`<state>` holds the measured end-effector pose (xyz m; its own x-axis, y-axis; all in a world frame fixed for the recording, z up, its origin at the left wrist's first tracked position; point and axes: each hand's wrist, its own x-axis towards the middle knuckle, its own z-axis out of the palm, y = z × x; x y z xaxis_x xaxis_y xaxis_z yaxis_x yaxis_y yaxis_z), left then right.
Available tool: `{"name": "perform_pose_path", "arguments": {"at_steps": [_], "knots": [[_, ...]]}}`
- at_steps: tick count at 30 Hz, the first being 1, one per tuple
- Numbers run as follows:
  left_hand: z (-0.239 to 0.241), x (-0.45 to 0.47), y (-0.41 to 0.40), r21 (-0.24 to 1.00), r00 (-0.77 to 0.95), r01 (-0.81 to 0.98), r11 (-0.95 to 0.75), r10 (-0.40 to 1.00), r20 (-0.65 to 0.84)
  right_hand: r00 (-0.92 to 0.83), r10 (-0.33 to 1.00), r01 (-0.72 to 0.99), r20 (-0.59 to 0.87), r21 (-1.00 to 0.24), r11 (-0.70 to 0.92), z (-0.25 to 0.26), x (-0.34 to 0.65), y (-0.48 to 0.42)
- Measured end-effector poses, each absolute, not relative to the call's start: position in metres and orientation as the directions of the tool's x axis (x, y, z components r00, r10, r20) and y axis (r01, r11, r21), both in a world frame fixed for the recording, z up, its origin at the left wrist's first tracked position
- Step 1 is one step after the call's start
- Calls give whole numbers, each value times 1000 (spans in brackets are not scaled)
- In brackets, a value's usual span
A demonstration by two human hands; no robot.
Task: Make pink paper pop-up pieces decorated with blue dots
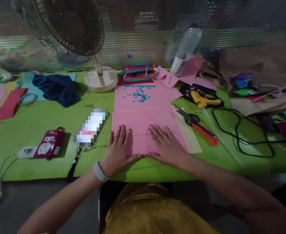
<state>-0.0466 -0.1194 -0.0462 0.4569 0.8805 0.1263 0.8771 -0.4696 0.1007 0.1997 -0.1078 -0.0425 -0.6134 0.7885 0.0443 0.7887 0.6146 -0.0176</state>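
Both palms lie flat on a pink sheet of paper [133, 118] at the front of the green table. My left hand [118, 146] covers its left side, fingers spread, with a pale band on the wrist. On the right side of the paper rests my right hand [166, 146], fingers apart, and the two thumbs nearly meet at the near edge. A crease or edge runs across the sheet between the hands. Behind it, another pink sheet [123, 102] carries many small blue paper bits [140, 96]. Pale yellow paper [194, 143] sticks out beneath on the right.
Scissors [189, 117] and a red cutter [206, 132] lie right of the paper. A yellow glue gun [203, 99] and black cable [238, 136] sit farther right. Left are a phone [91, 126], a purple extension socket [50, 143] and a dark blue cloth [57, 87]. A fan [101, 79] stands behind.
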Motion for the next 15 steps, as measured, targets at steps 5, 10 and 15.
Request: {"name": "perform_pose_path", "arguments": {"at_steps": [5,10,15], "knots": [[-45,-55,-120,92,474,867,-489,868,146,-564,825,825,39,-3,565,-45,214,-111],[-45,-64,-124,93,468,870,-484,870,154,-495,867,869,61,16,495,-53,237,-116],[-43,-79,-130,83,436,889,-451,887,152,-498,866,867,53,24,497,-53,244,-116]]}}
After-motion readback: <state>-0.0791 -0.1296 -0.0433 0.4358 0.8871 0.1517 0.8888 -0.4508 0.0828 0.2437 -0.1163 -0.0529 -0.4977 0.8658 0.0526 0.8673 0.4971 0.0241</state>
